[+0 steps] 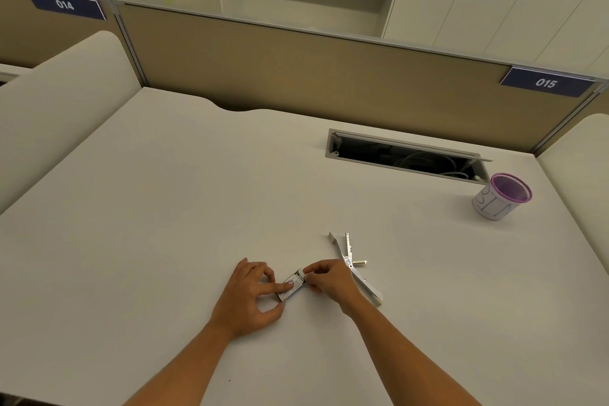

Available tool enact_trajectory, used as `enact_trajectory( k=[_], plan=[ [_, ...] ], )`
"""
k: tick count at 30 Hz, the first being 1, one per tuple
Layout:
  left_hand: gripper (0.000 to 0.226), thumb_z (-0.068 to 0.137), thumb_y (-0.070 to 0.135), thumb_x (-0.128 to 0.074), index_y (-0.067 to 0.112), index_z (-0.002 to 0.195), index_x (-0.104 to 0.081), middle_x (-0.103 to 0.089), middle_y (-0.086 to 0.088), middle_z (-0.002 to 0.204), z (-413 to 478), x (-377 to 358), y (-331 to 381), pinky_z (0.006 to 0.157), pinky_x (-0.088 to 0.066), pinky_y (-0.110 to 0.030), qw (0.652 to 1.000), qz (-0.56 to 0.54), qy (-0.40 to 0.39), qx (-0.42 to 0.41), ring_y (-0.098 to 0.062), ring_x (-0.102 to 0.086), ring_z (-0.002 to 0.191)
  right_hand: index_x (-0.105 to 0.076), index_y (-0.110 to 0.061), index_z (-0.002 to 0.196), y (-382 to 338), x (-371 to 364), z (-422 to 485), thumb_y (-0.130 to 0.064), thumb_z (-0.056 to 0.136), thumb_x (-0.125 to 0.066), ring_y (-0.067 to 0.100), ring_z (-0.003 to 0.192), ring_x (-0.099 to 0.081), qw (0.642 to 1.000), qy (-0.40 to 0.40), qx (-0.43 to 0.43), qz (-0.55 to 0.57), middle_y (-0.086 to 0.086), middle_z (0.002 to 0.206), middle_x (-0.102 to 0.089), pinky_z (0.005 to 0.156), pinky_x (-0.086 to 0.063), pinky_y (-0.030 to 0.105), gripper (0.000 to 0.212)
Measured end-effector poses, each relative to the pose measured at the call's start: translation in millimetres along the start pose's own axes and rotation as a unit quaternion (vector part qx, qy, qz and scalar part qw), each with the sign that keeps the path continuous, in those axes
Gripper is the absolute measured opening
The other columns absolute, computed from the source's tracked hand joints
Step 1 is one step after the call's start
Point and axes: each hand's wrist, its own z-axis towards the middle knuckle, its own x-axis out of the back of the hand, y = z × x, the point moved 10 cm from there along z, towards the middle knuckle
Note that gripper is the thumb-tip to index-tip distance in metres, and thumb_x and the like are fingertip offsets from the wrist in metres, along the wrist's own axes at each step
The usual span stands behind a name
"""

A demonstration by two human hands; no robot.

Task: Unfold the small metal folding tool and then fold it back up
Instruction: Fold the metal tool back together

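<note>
A: Small metal folding tool (291, 287), is that what they've got down there? I can only see the wide pale counter (164, 208) and the two hands close together near its front edge.

B: Yes. Start with the counter: mostly bare, an open cable hatch (405, 155) at the back right, and a purple-rimmed cup (501, 196) well apart from the work. Just beside the right hand lies a long metal hinged bracket (354, 265), its arms spread. Nobody is touching it.

A: And the hands?

B: The left hand (253, 298) presses the tool flat onto the counter, forefinger laid along its top, thumb curled in under the near end. The right hand (329, 278) has its fingers (311, 270) closed in a pinch on the far end, where some flap or tab seems to be.

A: Which way does it lie?

B: Its long axis runs diagonally, near-left to far-right, the far end pointing into the right hand. Whether it is folded or partly open, I can't tell; it's too small.

A: Tricky to handle?

B: I'd guess light, stiff, rather slick. Best held by the body's flat sides while the other hand swings the end piece, keeping fingertips out of the hinge.
</note>
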Motion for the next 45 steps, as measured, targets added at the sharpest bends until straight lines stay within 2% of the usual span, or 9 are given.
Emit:
enact_trajectory(
  k=[5, 14, 19, 24, 29, 36, 40, 42, 45],
  plan=[
    [0.031, 0.082, 0.054, -0.061, 0.051, 0.112, -0.064, -0.052, 0.016, 0.094, 0.0, -1.3, -1.2, 0.105, -0.03, -0.041, 1.0, 0.005, 0.006, -0.009, -0.004, -0.046, 0.098, -0.069, -0.026, 0.067, -7.8, 2.5, -1.7, -0.01, 0.075, -0.071, 0.014, 0.058, -0.058, 0.998, 0.035, 0.04, -0.044, 0.003, 0.064, -0.066, 0.061, -0.05, 0.027, 0.018],
    [0.034, 0.085, 0.061, -0.054, 0.05, 0.116, -0.062, -0.054, 0.013, 0.095, 0.4, -7.9, -4.4, 0.105, -0.029, -0.038, 1.0, 0.018, -0.005, -0.023, -0.008, -0.047, 0.097, -0.067, -0.032, 0.063, -14.8, -11.5, 0.1, -0.008, 0.076, -0.067, 0.007, 0.053, -0.055, 0.992, 0.001, 0.067, -0.109, -0.006, 0.063, -0.064, 0.057, -0.046, 0.02, 0.027],
    [0.036, 0.085, 0.061, -0.053, 0.048, 0.116, -0.062, -0.053, 0.011, 0.094, 1.4, -8.9, -6.3, 0.103, -0.031, -0.039, 1.0, 0.022, 0.003, -0.021, -0.008, -0.047, 0.094, -0.07, -0.025, 0.075, -15.7, -12.4, -0.6, -0.009, 0.08, -0.069, 0.004, 0.056, -0.056, 0.991, -0.014, 0.078, -0.111, -0.009, 0.066, -0.063, 0.06, -0.045, 0.017, 0.017],
    [0.049, 0.088, 0.059, -0.044, 0.048, 0.136, -0.043, -0.05, 0.009, 0.113, 6.1, -5.8, -23.7, 0.102, -0.033, -0.026, 0.995, 0.058, 0.018, 0.085, -0.012, -0.045, 0.109, -0.067, -0.032, 0.079, -13.8, -0.3, -3.8, -0.016, 0.075, -0.076, 0.017, 0.063, -0.062, 0.995, 0.023, 0.074, -0.059, 0.005, 0.071, -0.066, 0.066, -0.053, 0.032, 0.018],
    [0.066, 0.088, 0.068, -0.017, 0.038, 0.147, -0.026, -0.04, -0.002, 0.144, 17.5, -12.5, -43.2, 0.116, -0.013, -0.039, 0.98, 0.114, -0.013, 0.162, -0.024, -0.03, 0.135, -0.068, -0.024, 0.076, -16.0, 14.3, -14.3, -0.012, 0.074, -0.079, 0.011, 0.056, -0.063, 0.994, 0.062, 0.086, -0.007, 0.0, 0.068, -0.069, 0.065, -0.055, 0.031, 0.016],
    [0.073, 0.085, 0.071, -0.005, 0.038, 0.148, -0.021, -0.03, 0.001, 0.154, 30.3, -18.3, -49.3, 0.118, -0.01, -0.047, 0.978, 0.121, -0.034, 0.165, -0.026, -0.022, 0.143, -0.076, -0.01, 0.082, -18.7, 63.4, -31.2, -0.008, 0.073, -0.08, 0.019, 0.061, -0.067, 0.984, 0.137, 0.088, 0.074, 0.004, 0.072, -0.07, 0.072, -0.06, 0.03, 0.011],
    [0.069, 0.087, 0.07, -0.008, 0.04, 0.148, -0.018, -0.024, 0.008, 0.157, 29.1, -19.6, -47.6, 0.118, -0.006, -0.048, 0.982, 0.102, -0.042, 0.151, -0.022, -0.017, 0.146, -0.076, -0.016, 0.083, -17.9, 98.2, -41.6, -0.014, 0.076, -0.078, 0.011, 0.069, -0.071, 0.977, 0.176, 0.094, 0.071, 0.001, 0.079, -0.074, 0.068, -0.056, 0.018, 0.008],
    [0.065, 0.09, 0.064, -0.015, 0.039, 0.149, -0.015, -0.021, 0.008, 0.158, 29.9, -17.8, -40.8, 0.117, -0.003, -0.048, 0.984, 0.106, -0.036, 0.136, -0.02, -0.017, 0.146, -0.075, -0.017, 0.085, -14.7, 114.8, -46.7, -0.014, 0.077, -0.077, 0.016, 0.073, -0.073, 0.972, 0.195, 0.096, 0.092, 0.003, 0.084, -0.075, 0.072, -0.059, 0.025, 0.008],
    [0.059, 0.093, 0.058, -0.023, 0.034, 0.147, -0.028, -0.039, 0.002, 0.146, 36.2, -18.0, -13.7, 0.116, -0.007, -0.049, 0.988, 0.124, -0.015, 0.088, -0.024, -0.032, 0.136, -0.074, -0.015, 0.092, -7.9, 135.6, -52.1, -0.012, 0.08, -0.074, 0.018, 0.073, -0.073, 0.964, 0.22, 0.091, 0.115, 0.007, 0.088, -0.075, 0.077, -0.06, 0.032, 0.012]
  ],
)
